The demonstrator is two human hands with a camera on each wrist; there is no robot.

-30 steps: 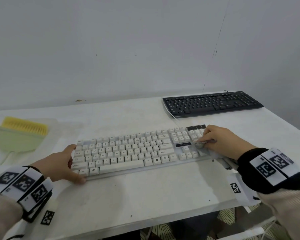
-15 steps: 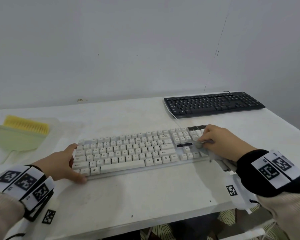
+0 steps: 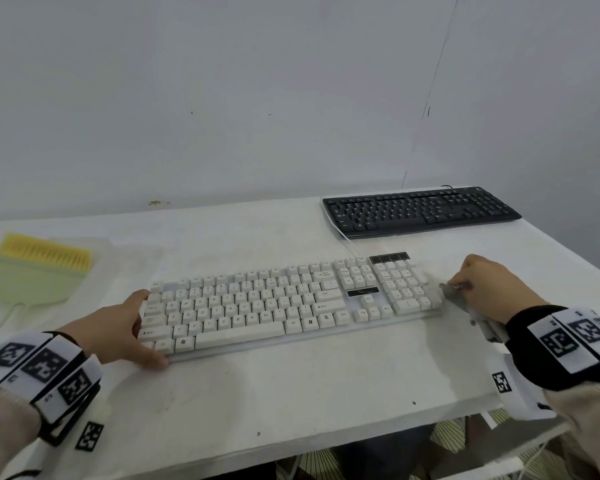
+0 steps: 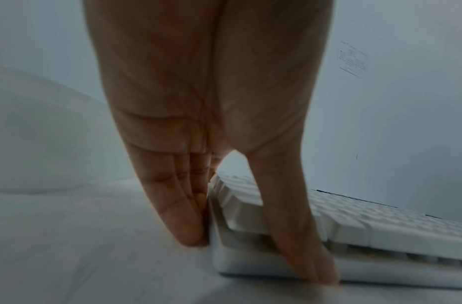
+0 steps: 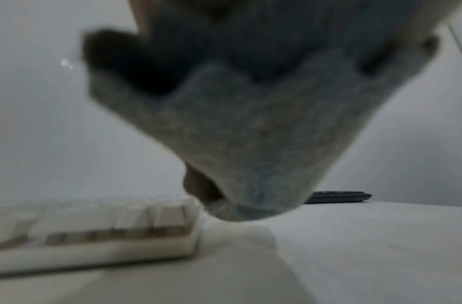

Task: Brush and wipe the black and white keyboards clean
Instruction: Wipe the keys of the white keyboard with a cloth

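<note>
The left hand [image 3: 113,329] is laid against the left end of the white keyboard [image 3: 284,303], its straight fingers [image 4: 177,207] pressed flat to the end wall and its thumb stretched along the front edge down to the table [image 3: 291,393]; nothing is gripped by it. The right hand [image 3: 489,289] is curled on a grey cloth [image 3: 454,296], which is held just off the right end of the white keyboard, touching or nearly touching the outermost keys of the number pad; the contact cannot be told surely, since the right wrist view is blurred. In that view the cloth [image 5: 250,133] is seen bunched under the hand and hanging down beside the keyboard's corner [image 5: 172,226]. A loose tail of the cloth is trailed back under the right wrist. The white keyboard is set flat across the near middle of the table, slightly angled. The black keyboard [image 3: 420,211] is placed well behind it, at the far right of the table near the wall. At the far left, well apart from both keyboards, a pale green dustpan [image 3: 25,285] is laid with a yellow-bristled brush [image 3: 45,252] resting at its far edge.
</note>
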